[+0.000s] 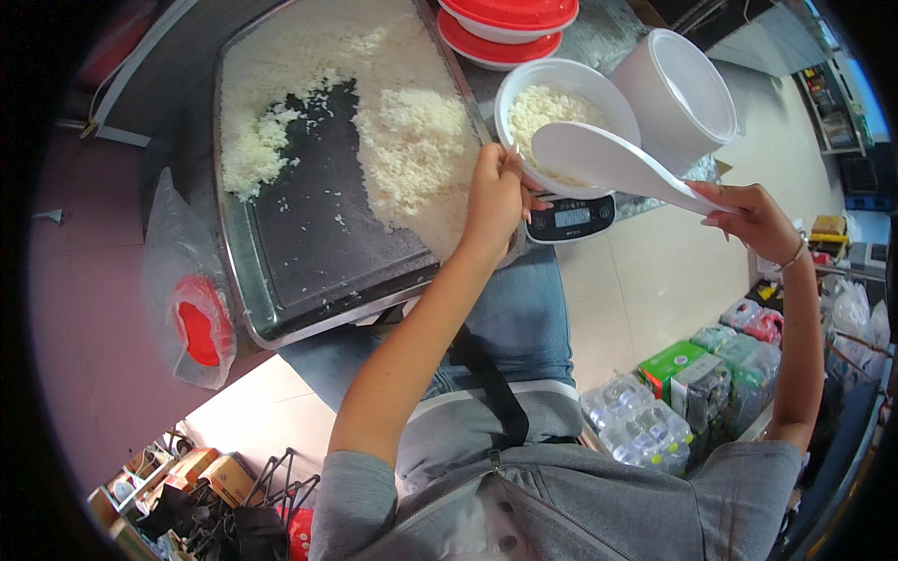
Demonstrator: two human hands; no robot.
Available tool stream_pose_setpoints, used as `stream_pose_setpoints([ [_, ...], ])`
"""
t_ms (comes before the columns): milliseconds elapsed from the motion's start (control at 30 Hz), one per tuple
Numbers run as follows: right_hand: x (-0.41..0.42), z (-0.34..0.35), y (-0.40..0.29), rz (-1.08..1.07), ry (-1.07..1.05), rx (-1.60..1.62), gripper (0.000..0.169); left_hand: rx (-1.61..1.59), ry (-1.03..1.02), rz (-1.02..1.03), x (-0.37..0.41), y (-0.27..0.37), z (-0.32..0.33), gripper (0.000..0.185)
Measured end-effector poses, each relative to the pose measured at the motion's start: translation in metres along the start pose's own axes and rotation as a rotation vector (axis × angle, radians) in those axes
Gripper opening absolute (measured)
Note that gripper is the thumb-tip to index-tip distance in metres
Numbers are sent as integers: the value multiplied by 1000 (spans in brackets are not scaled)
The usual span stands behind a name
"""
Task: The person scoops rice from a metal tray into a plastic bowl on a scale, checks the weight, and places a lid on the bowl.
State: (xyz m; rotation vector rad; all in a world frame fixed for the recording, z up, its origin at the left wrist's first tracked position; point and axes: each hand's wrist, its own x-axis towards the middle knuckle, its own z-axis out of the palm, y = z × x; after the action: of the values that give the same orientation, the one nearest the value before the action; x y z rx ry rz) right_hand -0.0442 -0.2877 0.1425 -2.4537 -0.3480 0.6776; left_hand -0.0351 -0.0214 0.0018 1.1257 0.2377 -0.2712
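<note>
My right hand (754,217) grips the handle of a large white rice paddle (603,154). The paddle's blade reaches over a white plastic bowl (624,116), which holds cooked white rice (547,112). At the bowl's near left rim, my left hand (494,196) pinches the edge, with some fingers below it. Beneath the bowl sits a black digital kitchen scale (572,219) with a lit display. Left of the hands lies a big metal tray (316,252) of loose rice (414,147); its dark bottom shows in the middle and near part.
Red-lidded white bowls (512,14) are stacked behind the filled bowl. A tall stack of white tubs (673,105) stands to its right. A plastic bag with red lids (200,329) lies left of the tray. Packs of bottles (638,421) sit on the floor at right.
</note>
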Motion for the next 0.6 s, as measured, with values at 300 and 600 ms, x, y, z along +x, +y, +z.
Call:
stream_pose_setpoints([
  [300,34,56,50,72,144,561,36,1,-44,0,0,-4,-4,19],
  [600,18,33,50,260,95,845,34,-54,-48,-33,2,-4,-9,20],
])
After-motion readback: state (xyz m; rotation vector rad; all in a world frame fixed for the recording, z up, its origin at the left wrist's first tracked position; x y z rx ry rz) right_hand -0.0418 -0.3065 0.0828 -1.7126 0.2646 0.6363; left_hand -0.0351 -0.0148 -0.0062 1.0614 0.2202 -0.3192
